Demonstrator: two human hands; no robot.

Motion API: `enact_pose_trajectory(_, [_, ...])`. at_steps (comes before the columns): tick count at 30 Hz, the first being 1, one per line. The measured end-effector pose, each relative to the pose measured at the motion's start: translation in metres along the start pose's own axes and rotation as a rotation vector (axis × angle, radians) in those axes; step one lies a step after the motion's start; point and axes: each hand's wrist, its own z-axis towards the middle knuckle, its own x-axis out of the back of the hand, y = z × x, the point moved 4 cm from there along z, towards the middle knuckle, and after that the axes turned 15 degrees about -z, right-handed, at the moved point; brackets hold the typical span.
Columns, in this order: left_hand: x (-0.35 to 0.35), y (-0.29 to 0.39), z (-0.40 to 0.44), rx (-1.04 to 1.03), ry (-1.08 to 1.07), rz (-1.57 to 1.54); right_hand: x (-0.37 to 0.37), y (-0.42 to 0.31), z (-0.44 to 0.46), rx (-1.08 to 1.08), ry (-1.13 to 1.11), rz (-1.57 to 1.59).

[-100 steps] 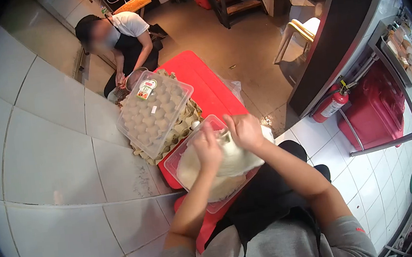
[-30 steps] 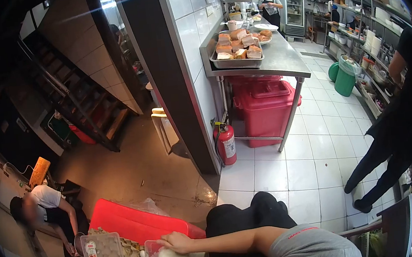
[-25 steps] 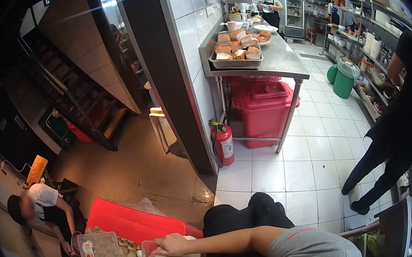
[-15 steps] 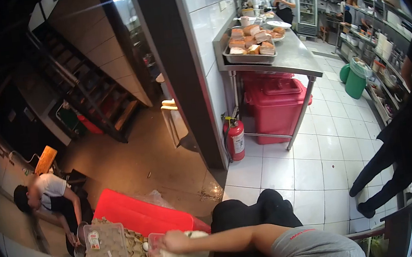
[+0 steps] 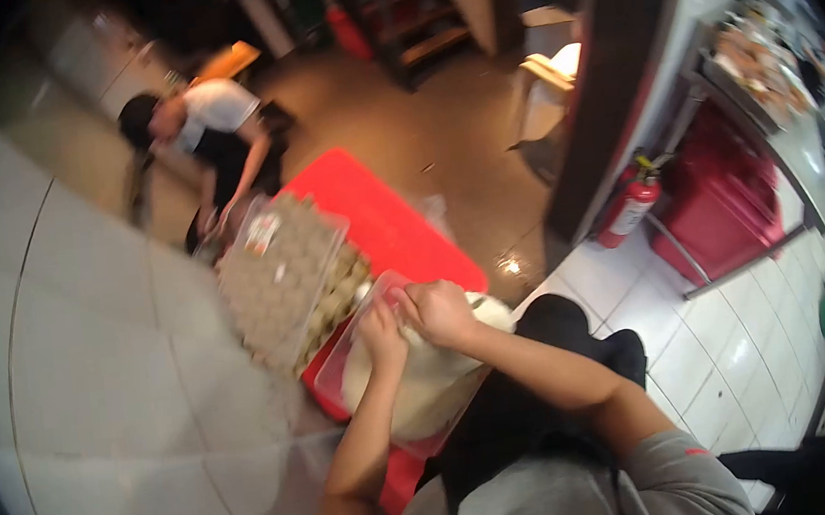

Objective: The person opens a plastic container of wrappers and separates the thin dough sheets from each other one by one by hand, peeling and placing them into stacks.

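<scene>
A clear plastic tub [image 5: 329,378] stands on a red surface [image 5: 394,227] in front of me, with a pale white mass [image 5: 416,388] in it, cloth or dough, I cannot tell which. Over the tub's far part my left hand [image 5: 380,329] and my right hand [image 5: 438,312] are close together. The fingers of both are curled closed at the white material; motion blur hides the exact grip. Left of the tub lie stacked egg cartons [image 5: 341,290] under a clear lid with a label [image 5: 283,271].
At the upper left a crouching person [image 5: 218,127] bends over a bowl. A dark pillar [image 5: 606,86], a fire extinguisher [image 5: 631,206] and a red bin [image 5: 719,210] under a metal table stand to the right. White tiled wall [image 5: 113,369] is at the left.
The view has swung from the kitchen aisle back down to the tub. Both hands are still at the white material, now close together and closed.
</scene>
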Motion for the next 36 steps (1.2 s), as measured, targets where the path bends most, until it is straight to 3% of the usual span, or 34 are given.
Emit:
enact_pose_trajectory(2, [0.013,-0.003,0.008,0.073,0.032,0.075,-0.008,-0.022,-0.012,0.177,0.133,0.024])
enact_pose_trajectory(4, [0.018,0.005,0.013,0.131,-0.045,0.247,-0.019,-0.003,-0.007,0.031,0.135,0.205])
enact_pose_trajectory(5, [0.020,0.014,0.013,0.120,-0.093,0.179,-0.030,0.023,0.001,-0.199,0.058,0.376])
enact_pose_trajectory(7, [0.024,0.034,0.021,0.064,-0.199,0.050,-0.026,0.050,0.000,-0.331,0.106,0.452])
enact_pose_trajectory(10, [0.050,0.008,0.012,0.240,-0.276,-0.313,-0.043,0.072,-0.017,-0.493,0.190,0.711])
enact_pose_trajectory(11, [0.052,-0.009,0.006,0.182,-0.390,-0.220,-0.049,0.077,-0.023,-0.542,0.185,0.762])
enact_pose_trajectory(14, [0.041,-0.002,-0.013,0.342,-0.632,0.186,-0.070,0.095,-0.033,-0.505,0.105,0.472])
enact_pose_trajectory(15, [0.032,0.019,-0.018,0.238,-0.578,0.103,-0.064,0.090,-0.030,-0.381,0.162,0.390])
enact_pose_trajectory(17, [0.025,0.004,-0.016,0.256,-0.559,0.036,-0.040,0.072,-0.020,-0.136,0.273,0.217])
enact_pose_trajectory(18, [0.021,-0.001,-0.019,0.272,-0.551,0.000,-0.037,0.062,-0.021,-0.083,0.134,0.123])
enact_pose_trajectory(20, [0.008,0.006,-0.021,0.054,-0.498,0.081,-0.034,0.046,-0.017,0.035,-0.133,-0.066])
enact_pose_trajectory(21, [0.004,0.010,-0.019,-0.060,-0.468,0.127,-0.038,0.048,-0.016,0.017,-0.089,-0.141])
enact_pose_trajectory(24, [0.011,-0.014,-0.020,0.055,-0.256,0.317,-0.053,0.050,-0.016,-0.169,-0.018,0.082])
enact_pose_trajectory(27, [0.029,-0.032,-0.017,0.176,0.060,0.115,-0.035,0.004,-0.030,0.021,0.080,0.248])
enact_pose_trajectory(28, [0.029,-0.027,-0.018,0.178,0.037,0.097,-0.033,-0.002,-0.032,0.064,0.084,0.255])
enact_pose_trajectory(30, [0.026,-0.010,-0.021,0.175,-0.005,0.057,-0.043,0.026,-0.015,-0.070,0.087,0.206])
enact_pose_trajectory(31, [0.012,0.001,-0.027,0.061,-0.070,-0.074,-0.044,0.034,-0.009,-0.140,0.090,0.180])
enact_pose_trajectory(34, [0.000,0.011,-0.024,-0.025,-0.067,-0.083,-0.039,0.030,-0.003,-0.099,0.039,0.074])
enact_pose_trajectory(35, [0.008,-0.019,-0.024,0.129,-0.025,-0.112,-0.034,0.025,-0.006,-0.066,0.022,0.077])
enact_pose_trajectory(36, [0.011,-0.016,-0.016,0.112,-0.043,-0.026,-0.028,0.008,-0.012,0.035,0.026,0.069])
